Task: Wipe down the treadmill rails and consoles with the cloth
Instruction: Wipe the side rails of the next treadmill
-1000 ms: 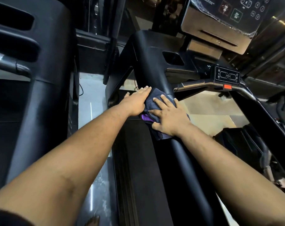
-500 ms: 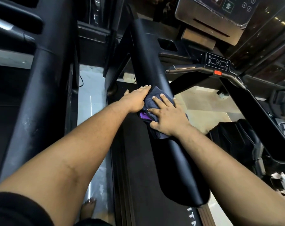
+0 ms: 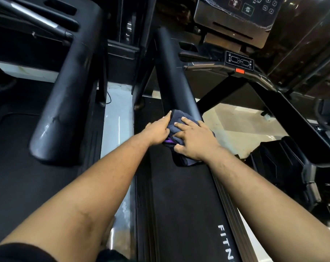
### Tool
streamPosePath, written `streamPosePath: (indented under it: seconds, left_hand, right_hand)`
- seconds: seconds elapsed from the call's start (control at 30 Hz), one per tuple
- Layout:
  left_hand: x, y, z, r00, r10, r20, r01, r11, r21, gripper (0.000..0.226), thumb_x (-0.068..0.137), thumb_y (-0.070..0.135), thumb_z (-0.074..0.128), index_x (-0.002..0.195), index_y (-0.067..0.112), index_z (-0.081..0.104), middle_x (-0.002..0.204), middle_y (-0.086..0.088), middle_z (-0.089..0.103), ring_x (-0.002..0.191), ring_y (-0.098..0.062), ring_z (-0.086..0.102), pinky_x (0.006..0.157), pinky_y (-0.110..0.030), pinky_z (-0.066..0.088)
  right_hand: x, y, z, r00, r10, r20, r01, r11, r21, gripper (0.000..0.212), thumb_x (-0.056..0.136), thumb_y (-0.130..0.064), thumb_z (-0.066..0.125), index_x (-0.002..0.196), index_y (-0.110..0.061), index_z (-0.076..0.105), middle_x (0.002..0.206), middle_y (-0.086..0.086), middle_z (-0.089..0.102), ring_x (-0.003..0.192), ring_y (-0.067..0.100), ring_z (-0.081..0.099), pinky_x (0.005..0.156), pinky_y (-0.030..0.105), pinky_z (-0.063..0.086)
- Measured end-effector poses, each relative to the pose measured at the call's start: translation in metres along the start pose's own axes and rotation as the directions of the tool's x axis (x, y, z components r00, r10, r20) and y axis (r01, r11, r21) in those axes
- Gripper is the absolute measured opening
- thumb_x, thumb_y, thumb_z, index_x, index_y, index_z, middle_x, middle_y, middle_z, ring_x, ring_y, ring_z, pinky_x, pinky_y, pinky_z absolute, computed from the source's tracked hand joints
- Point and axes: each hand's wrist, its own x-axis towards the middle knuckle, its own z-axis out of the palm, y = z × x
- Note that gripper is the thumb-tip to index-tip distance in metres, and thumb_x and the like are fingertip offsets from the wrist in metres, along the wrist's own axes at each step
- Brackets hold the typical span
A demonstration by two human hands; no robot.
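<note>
Our dark cloth (image 3: 179, 118) sits bunched on the near end of the black rail (image 3: 171, 72), under both palms. Our left hand (image 3: 158, 130) lies against its left side, fingers straight and together. Our right hand (image 3: 196, 142) presses on top, fingers spread and nearly flat, not clenched.

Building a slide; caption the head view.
Left hand and right hand press the cloth onto the treadmill rail.
</note>
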Motion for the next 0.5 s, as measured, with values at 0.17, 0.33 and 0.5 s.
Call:
streamPosePath:
  seconds: [0.17, 0.33, 0.5]
  left_hand:
    - [-0.087, 0.020, 0.045, 0.996, -0.080, -0.041, 0.046, 0.845, -0.532, 0.056, 0.096, 0.018, 0.045, 0.152, 0.024, 0.047, 0.140, -0.001, 0.063, 0.118, -0.014, 0.060, 0.108, -0.031, 0.045]
    - [-0.148, 0.047, 0.064, 0.990, -0.137, -0.021, 0.083, 0.710, -0.699, 0.032, 0.097, -0.001, 0.050, 0.075, 0.020, 0.059, 0.058, 0.016, 0.064, 0.059, 0.002, 0.055, 0.062, -0.018, 0.044]
    - [-0.177, 0.040, 0.049, 0.991, -0.100, -0.085, 0.032, 0.814, -0.579, 0.016, 0.081, 0.022, 0.053, 0.087, 0.016, 0.067, 0.080, 0.002, 0.065, 0.076, -0.014, 0.056, 0.075, -0.035, 0.045]
  right_hand:
    - [-0.068, -0.017, 0.011, 0.992, -0.100, -0.083, 0.098, 0.995, -0.025, 0.058, 0.079, -0.059, 0.036, 0.113, -0.036, 0.077, 0.145, -0.013, 0.060, 0.148, 0.013, 0.037, 0.107, 0.042, 0.033]
    - [-0.124, -0.029, 0.033, 0.927, -0.212, -0.309, 0.220, 0.975, -0.009, 0.045, 0.079, -0.052, 0.048, 0.100, -0.028, 0.079, 0.129, -0.008, 0.071, 0.133, 0.020, 0.057, 0.098, 0.045, 0.046]
    - [-0.151, -0.043, 0.029, 0.894, -0.040, -0.446, 0.266, 0.849, 0.457, 0.054, 0.083, -0.069, 0.068, 0.113, -0.024, 0.073, 0.127, -0.005, 0.069, 0.123, 0.013, 0.060, 0.104, 0.033, 0.044]
